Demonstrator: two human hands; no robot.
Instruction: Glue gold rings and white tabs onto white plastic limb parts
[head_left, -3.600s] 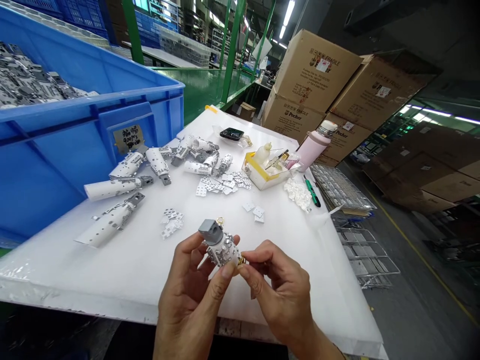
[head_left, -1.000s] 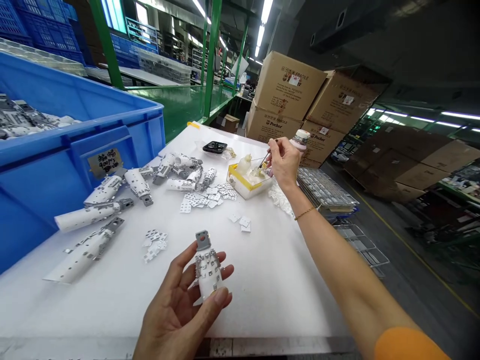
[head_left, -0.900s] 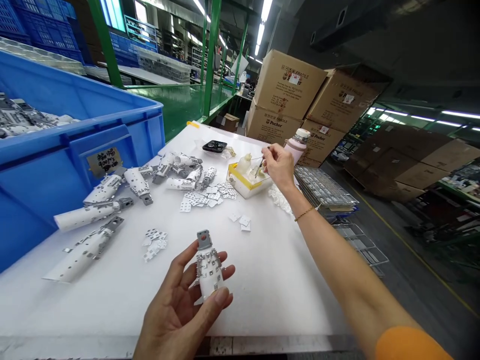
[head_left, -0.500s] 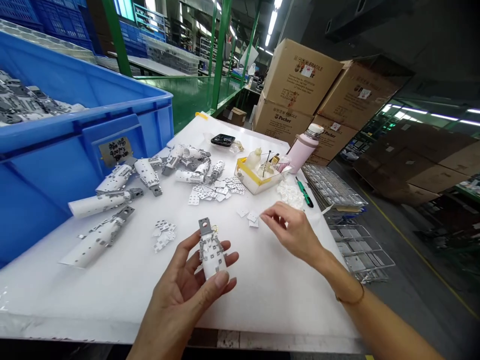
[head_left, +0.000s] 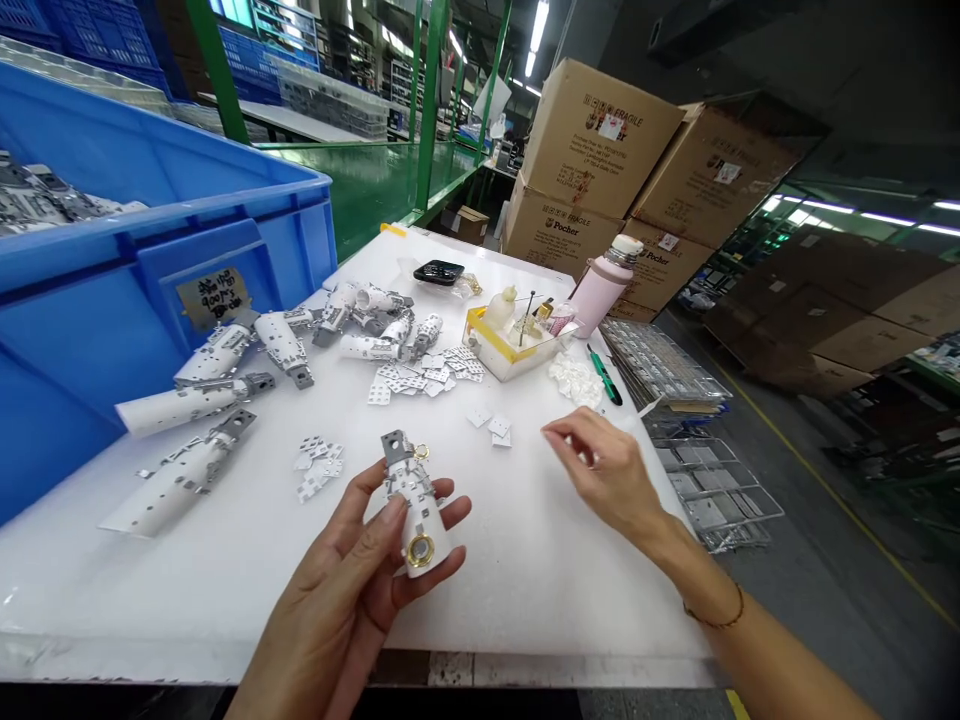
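My left hand (head_left: 367, 560) is closed round a white tapered model part (head_left: 420, 505) with grey fittings, a grey holed tab at its top and gold rings. Its wide end points towards me. My right hand (head_left: 604, 470) hovers over the table's right side, thumb and fingertips pinched together; anything between them is too small to make out. Just left of it lie a few small white cards (head_left: 498, 430). A pile of dotted white cards (head_left: 427, 375) is farther back, and a smaller card pile (head_left: 319, 465) lies left of my left hand.
Several similar white parts (head_left: 281, 345) lie by a blue crate (head_left: 247, 210) at the left. A yellow-edged tray (head_left: 495, 358) holds a small bottle. Behind it stand a pink flask (head_left: 600, 290) and cartons (head_left: 600, 140); a green cutter (head_left: 604, 375) lies at the right edge.
My left hand has turned the model part, so a large gold ring near its wide end now shows and the thumb lies higher. My right hand has moved slightly right, away from the small cards.
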